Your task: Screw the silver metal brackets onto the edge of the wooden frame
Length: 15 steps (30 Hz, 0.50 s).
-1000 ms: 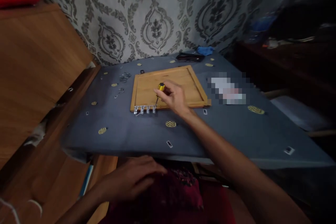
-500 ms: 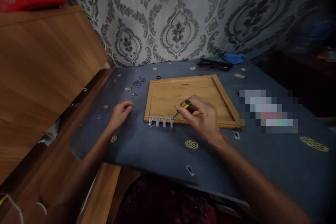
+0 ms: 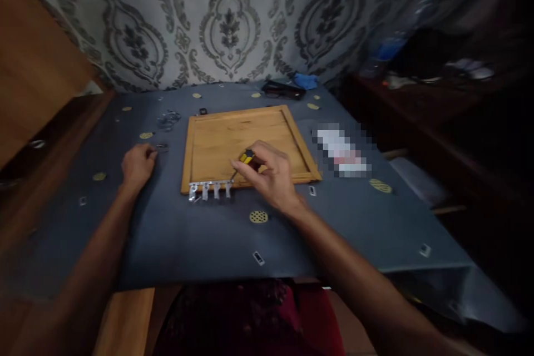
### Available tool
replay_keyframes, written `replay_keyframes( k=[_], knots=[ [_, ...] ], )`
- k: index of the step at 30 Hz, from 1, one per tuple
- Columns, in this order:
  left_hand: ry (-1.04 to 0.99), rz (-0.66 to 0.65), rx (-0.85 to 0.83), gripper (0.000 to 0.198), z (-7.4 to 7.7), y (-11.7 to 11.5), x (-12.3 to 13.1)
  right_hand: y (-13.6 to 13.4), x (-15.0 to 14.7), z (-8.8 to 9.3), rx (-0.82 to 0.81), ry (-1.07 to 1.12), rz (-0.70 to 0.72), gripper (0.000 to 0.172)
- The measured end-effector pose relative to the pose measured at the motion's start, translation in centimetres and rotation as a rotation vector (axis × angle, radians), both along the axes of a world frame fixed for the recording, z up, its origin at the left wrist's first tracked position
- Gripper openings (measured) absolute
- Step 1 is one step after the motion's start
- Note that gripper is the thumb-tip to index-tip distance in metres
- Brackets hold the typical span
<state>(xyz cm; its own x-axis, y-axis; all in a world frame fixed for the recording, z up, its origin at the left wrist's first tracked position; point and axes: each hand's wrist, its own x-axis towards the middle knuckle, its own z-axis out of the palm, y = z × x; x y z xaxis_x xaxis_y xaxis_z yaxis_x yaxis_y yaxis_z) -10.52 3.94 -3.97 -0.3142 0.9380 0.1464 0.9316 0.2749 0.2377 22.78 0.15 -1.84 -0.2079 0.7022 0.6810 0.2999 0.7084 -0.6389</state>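
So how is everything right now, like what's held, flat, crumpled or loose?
Right hand: closed around the screwdriver
Screwdriver: held, slanting, tip down by the silver tabs
Silver tabs: in a row along the wooden panel's near edge
Wooden panel: lying flat
Left hand: fingers curled; can't tell if holding anything
Small metal bits: loose, by the left fingertips
Blue cloth: crumpled

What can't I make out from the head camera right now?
All in the head view:
- Screwdriver: handle partly hidden by the right hand; tip contact too small to tell.
- Left hand: whether it grips small metal parts, too blurred.
- Object right of the wooden panel: pixelated.
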Motion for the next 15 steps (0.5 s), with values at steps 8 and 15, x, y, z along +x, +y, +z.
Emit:
replay_keyframes(
  k=[8, 15],
  knots=[
    [0.092, -0.118, -0.063, 0.01, 0.3, 0.1, -1.6, 0.1, -0.1, -0.3, 0.037, 0.016, 0.023, 0.042],
    [0.068, -0.11, -0.044, 0.011, 0.3, -0.2, -1.6, 0.1, 0.0, -0.1, 0.023, -0.01, 0.029, 0.044]
  ],
)
